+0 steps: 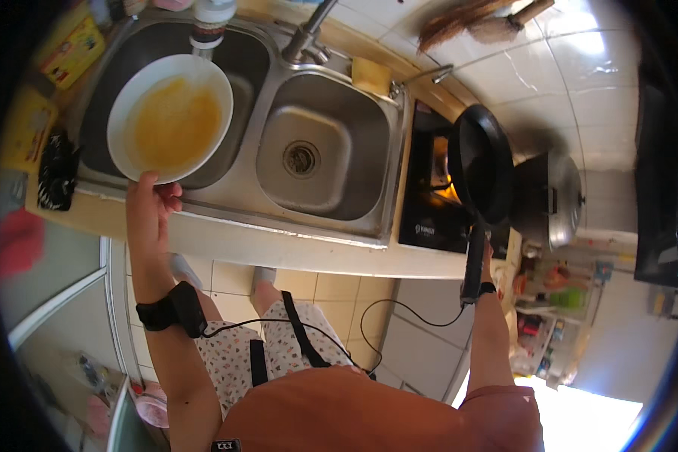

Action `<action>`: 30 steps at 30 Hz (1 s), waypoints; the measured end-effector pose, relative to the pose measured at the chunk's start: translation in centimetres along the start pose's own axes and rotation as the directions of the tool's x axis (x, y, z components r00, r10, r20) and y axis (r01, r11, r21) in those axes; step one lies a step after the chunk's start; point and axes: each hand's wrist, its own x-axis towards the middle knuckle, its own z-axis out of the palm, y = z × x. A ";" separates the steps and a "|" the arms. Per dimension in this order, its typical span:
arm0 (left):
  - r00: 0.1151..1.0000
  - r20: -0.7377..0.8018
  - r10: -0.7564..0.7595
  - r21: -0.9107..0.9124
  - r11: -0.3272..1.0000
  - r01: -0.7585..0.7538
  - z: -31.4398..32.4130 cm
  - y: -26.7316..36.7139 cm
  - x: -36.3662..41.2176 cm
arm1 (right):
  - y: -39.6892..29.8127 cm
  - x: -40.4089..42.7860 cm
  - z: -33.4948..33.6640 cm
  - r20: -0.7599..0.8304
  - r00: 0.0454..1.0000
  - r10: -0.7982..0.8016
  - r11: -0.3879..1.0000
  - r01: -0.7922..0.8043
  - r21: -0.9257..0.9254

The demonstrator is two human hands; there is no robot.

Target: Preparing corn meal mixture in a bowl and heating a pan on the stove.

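My left hand (pixel 155 206) holds the near rim of a white bowl (pixel 116 121) over the left sink basin, thumb at the edge and fingers curled below. Cloudy yellow-orange liquid (pixel 172 127) lies in the bowl. Water runs into it from a faucet filter (pixel 209 25). On the right, a black frying pan (pixel 480 164) sits or hangs over a lit burner (pixel 446 189), its handle (pixel 474 260) pointing towards me. My right hand (pixel 488 251) is mostly hidden beside and behind that handle; its grip cannot be made out.
Right of the bowl are the second sink basin (pixel 327 192) and a metal faucet (pixel 305 45). A yellow sponge (pixel 371 76) lies on the sink's back edge. Beyond the pan stands a lidded metal pot (pixel 562 198). A black plastic bag (pixel 57 169) lies at the left. A cable (pixel 294 321) runs between my wrists.
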 end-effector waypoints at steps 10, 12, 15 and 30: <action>0.996 -0.083 0.041 -0.032 0.999 -0.044 0.4 -0.6 -5.4 | -7.4 6.7 -0.5 0.241 0.969 0.056 0.968 0.006 -0.250; 0.995 -0.089 0.035 -0.023 0.999 -0.037 0.7 -0.5 -5.9 | -8.9 5.9 -1.3 0.200 0.975 0.102 0.973 -0.056 -0.226; 0.996 -0.082 0.030 -0.011 0.999 -0.031 0.5 -0.5 -6.3 | -7.8 6.9 -0.7 0.239 0.971 0.031 0.943 0.050 -0.328; 0.999 -0.013 -0.046 -0.059 0.997 0.045 -4.2 1.5 -5.0 | -19.1 -24.9 1.4 -0.029 0.912 0.410 0.901 -0.400 0.168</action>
